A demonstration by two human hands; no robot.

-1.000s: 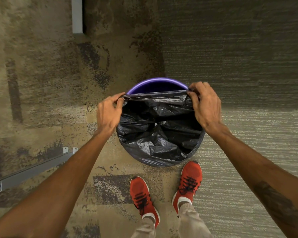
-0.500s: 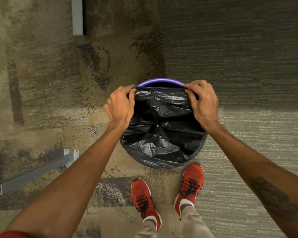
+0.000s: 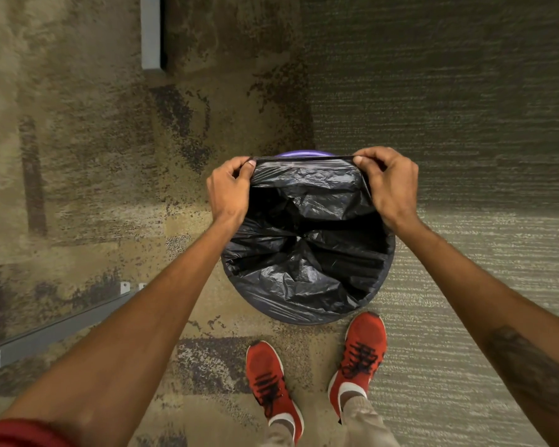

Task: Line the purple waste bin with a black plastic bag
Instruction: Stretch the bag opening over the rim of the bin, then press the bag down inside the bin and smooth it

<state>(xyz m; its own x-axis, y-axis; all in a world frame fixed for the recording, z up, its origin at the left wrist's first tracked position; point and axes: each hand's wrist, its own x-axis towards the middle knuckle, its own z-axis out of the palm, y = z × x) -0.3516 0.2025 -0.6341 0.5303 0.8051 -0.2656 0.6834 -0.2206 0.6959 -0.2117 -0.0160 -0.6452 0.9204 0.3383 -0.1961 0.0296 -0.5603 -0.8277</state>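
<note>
The purple waste bin (image 3: 296, 153) stands on the carpet in front of my feet; only a thin arc of its far rim shows. A crinkled black plastic bag (image 3: 307, 253) sits inside it, folded over the near rim and both sides. My left hand (image 3: 229, 185) pinches the bag's far edge at the left, and my right hand (image 3: 389, 182) pinches it at the right. The edge is stretched taut between them, just short of the far rim.
Patchy brown carpet lies to the left and striped grey carpet to the right. A grey metal furniture leg (image 3: 150, 33) stands at the top left and a grey metal rail (image 3: 58, 333) runs along the lower left. My red shoes (image 3: 362, 353) are just below the bin.
Both hands have carried the bag's edge away from me toward the far rim. Much less of the purple rim shows now than a second ago.
</note>
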